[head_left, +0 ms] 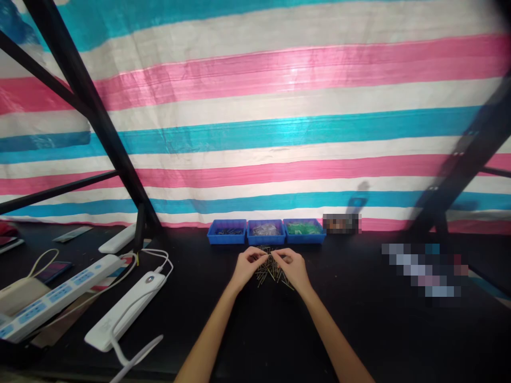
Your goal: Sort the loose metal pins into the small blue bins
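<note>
Landmark: middle tray (pixel 266 239), blue, on the black surface (pixel 259 335).

Pins (pixel 272 271): thin, brass-coloured, in a loose heap on the near side of the middle tray, lying at many angles, some splayed toward the near right. Count not possible; heap partly covered by fingers.

Left hand (pixel 249 263): over the left side of the heap, nearward and slightly left of the middle tray. Thumb and fingers drawn together. Right hand (pixel 293 263): over the right side, nearward and slightly right of the middle tray, same pinched posture. Fingertips of both nearly meet above the heap. Whether either grips a pin: cannot tell, too small.

Left tray (pixel 227 239): directly left of the middle tray; dark bits (pixel 228 232) inside. Middle tray itself: clear bits (pixel 265 230). Right tray (pixel 305 239): directly right of it; green bits (pixel 301 229). All three blue, in a row.

Far left of the middle tray, and nearer: white bar (pixel 128 308) with a cable (pixel 115 322) across it; beyond that, power strip (pixel 59 292), blue socket panels. Behind the middle tray: striped sheet (pixel 279 130), pink, blue, white.
</note>
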`<action>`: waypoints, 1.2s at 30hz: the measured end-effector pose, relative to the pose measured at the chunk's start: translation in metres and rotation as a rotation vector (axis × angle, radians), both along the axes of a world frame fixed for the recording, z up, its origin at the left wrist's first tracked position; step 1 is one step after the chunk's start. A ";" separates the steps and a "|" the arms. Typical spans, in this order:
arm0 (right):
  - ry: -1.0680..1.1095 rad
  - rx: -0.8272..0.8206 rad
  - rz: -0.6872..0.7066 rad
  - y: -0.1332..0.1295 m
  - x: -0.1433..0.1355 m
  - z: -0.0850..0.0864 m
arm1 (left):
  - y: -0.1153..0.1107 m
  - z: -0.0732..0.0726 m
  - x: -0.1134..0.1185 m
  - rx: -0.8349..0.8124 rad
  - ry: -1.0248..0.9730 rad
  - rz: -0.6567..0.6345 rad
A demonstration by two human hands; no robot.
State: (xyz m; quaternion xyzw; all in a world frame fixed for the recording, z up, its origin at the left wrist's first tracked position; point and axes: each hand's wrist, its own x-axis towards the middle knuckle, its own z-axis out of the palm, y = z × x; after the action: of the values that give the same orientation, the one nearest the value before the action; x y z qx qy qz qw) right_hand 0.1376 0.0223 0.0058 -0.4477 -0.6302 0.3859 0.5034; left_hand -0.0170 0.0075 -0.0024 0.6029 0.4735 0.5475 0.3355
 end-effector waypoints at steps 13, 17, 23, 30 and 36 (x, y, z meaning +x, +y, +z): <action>-0.134 0.018 -0.058 -0.004 0.003 0.005 | 0.021 0.000 -0.053 -0.006 -0.435 0.512; -0.263 0.061 -0.029 -0.006 0.002 0.003 | 0.029 -0.001 -0.054 -0.006 -0.442 0.421; -0.480 0.067 -0.026 -0.004 0.013 0.000 | 0.032 -0.002 -0.054 -0.076 -0.417 0.327; -0.740 -0.110 0.323 0.006 0.040 -0.011 | 0.024 -0.003 -0.044 -0.060 -0.361 0.275; -0.878 -0.200 0.232 0.005 0.045 -0.008 | 0.006 -0.004 -0.014 -0.001 0.172 0.227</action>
State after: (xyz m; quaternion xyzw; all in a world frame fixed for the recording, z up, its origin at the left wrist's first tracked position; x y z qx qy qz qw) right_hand 0.1828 0.0276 -0.0027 -0.5416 -0.7892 0.2726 0.0970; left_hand -0.0310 0.0131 -0.0062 0.5901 0.5658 0.5280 0.2300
